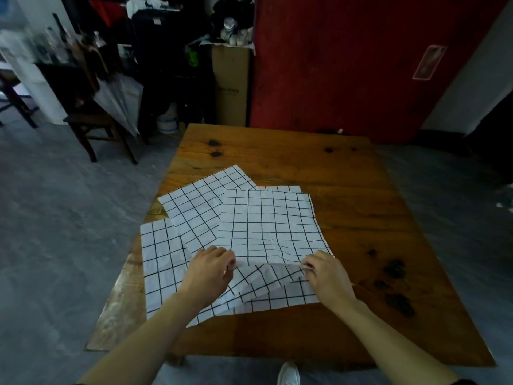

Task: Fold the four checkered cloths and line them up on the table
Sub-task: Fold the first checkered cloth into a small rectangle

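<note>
Both hands, left and right, pinch the near edge of the top cloth, lifting it slightly off the pile just beyond the knuckles. Forearms reach forward, palms down. Folding looks barely begun (none of the cloths lies folded or lined up); the others sprawl overlapping on the worktop.

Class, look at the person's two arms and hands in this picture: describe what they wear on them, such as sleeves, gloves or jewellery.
Both forearms are bare right down to the frame's bottom edge; no sleeves show. The left hand and the right hand wear no gloves, and no rings, watch or bracelets are visible. At the lower right corner a dark edge, perhaps a sleeve hem, cannot be identified.
</note>
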`<state>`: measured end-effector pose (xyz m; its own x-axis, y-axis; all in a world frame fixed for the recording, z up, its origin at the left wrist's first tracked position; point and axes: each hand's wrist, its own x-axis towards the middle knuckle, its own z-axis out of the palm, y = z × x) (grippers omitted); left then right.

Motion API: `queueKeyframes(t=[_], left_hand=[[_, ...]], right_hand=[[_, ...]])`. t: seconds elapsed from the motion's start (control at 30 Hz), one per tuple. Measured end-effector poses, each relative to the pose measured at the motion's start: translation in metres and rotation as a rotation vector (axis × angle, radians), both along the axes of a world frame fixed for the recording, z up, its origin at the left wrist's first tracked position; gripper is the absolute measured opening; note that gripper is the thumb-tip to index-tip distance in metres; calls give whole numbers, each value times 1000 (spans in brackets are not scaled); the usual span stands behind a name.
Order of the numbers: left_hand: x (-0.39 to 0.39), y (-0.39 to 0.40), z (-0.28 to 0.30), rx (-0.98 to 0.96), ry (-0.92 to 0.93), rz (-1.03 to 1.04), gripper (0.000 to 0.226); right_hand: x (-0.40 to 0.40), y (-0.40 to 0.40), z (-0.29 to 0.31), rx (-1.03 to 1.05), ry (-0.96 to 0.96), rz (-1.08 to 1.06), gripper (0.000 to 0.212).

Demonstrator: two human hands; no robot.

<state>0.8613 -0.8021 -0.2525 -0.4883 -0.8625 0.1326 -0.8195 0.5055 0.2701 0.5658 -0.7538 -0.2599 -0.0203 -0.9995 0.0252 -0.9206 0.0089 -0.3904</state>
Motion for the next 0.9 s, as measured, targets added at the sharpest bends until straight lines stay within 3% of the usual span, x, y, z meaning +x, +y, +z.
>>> queueKeyframes(t=[0.37, 0.53, 0.9], left_hand=[[31, 13, 21, -115, 158, -49, 4], [42, 31, 31, -169, 143, -64, 17], [11, 99, 67, -185, 124, 72, 6]], right_hand=[[-16, 41, 29, -61, 34, -30, 13], [-16, 54, 38, -69, -21, 7, 12], [-52, 92, 57, -130, -97, 114, 13]])
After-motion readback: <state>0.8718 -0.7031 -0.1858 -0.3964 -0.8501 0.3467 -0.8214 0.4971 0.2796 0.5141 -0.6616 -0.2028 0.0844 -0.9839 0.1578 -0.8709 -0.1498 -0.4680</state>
